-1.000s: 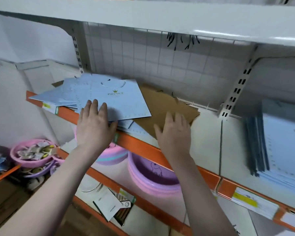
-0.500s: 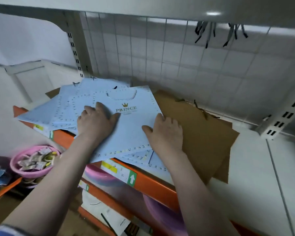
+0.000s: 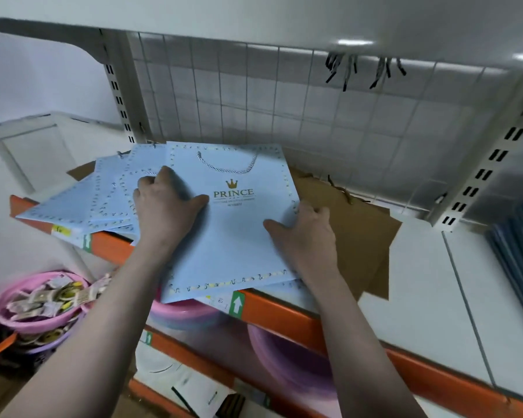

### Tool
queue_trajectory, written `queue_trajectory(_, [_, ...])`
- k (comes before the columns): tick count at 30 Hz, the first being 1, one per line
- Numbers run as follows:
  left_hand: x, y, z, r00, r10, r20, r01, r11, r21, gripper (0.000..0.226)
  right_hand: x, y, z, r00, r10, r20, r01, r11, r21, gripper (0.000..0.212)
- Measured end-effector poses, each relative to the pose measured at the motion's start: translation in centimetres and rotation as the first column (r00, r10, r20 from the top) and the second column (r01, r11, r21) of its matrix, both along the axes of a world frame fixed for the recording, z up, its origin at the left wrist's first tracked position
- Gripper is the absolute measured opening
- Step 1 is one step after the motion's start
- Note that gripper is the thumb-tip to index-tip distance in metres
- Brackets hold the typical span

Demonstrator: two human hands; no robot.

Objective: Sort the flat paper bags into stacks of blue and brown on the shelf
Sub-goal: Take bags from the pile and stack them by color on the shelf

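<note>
A light blue paper bag [image 3: 233, 236] printed "PRINCE" lies on top of a fanned pile of more blue bags [image 3: 73, 206] at the shelf's left end, overhanging the front edge. My left hand [image 3: 163, 209] grips its left edge, thumb spread on top. My right hand [image 3: 302, 233] grips its right edge, fingers curled round it. Flat brown bags [image 3: 360, 230] lie under and to the right of the blue ones. A neat stack of blue bags [image 3: 520, 242] sits at the far right of the shelf.
The white shelf [image 3: 420, 297] has an orange front rail [image 3: 278, 315] and a wire grid back [image 3: 254, 101]. Another shelf board hangs low overhead. Pink basins [image 3: 34, 309] and loose bags sit on the lower shelves.
Both hands have closed in on the top blue bag: the right hand moved left off the brown bags onto its right edge. The bag has slid toward me, over the rail.
</note>
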State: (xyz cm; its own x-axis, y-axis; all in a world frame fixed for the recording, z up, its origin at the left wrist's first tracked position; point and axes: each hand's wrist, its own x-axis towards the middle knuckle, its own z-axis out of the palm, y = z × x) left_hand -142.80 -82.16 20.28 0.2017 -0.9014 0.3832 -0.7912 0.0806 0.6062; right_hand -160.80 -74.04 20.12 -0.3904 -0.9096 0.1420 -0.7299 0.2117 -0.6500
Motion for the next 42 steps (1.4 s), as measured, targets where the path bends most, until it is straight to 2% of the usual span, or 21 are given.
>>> queue_trajectory(3, [-0.3,2.7,0.2,0.998,-0.060,-0.035,0.059,0.998,-0.026,0.050,0.0,3.2,0.3,0.999,-0.047,0.024,0.048,0.998,-0.046,0.055])
queue_trajectory(7, [-1.1,7.1,0.3,0.973,-0.168,-0.159,0.163,0.986,-0.047,0.040,-0.3,8.8,0.3,0.991,-0.119,0.068,0.127,0.984,-0.124,0.045])
queue_trajectory(11, [-3.0,11.9,0.2,0.947,-0.250,-0.203,0.240,0.968,-0.073,0.034,-1.2,14.4,0.1,0.982,-0.178,0.063,0.185,0.974,-0.128,0.044])
queue_trajectory(15, [-6.3,15.4,0.6,0.909,-0.333,-0.249,0.323,0.943,-0.081,0.027,-3.2,19.0,0.3,0.963,-0.264,0.051,0.268,0.955,-0.129,0.034])
queue_trajectory(23, [-14.7,19.4,2.1,0.817,-0.549,-0.174,0.546,0.835,-0.072,0.041,-9.4,25.2,1.2,0.888,-0.453,-0.080,0.436,0.884,-0.167,0.035])
queue_trajectory(30, [-24.9,21.8,2.9,0.743,-0.661,-0.104,0.649,0.750,-0.129,0.034,-18.1,29.0,1.6,0.838,-0.533,-0.122,0.502,0.838,-0.214,0.027])
queue_trajectory(35, [-34.0,24.0,2.5,0.739,-0.668,-0.088,0.651,0.741,-0.163,0.035,-26.8,31.1,1.6,0.822,-0.551,-0.143,0.517,0.828,-0.217,0.027])
queue_trajectory(42, [-42.5,24.5,2.2,0.788,-0.615,-0.019,0.607,0.781,-0.145,0.039,-35.7,31.0,1.2,0.829,-0.513,-0.224,0.479,0.857,-0.190,0.033])
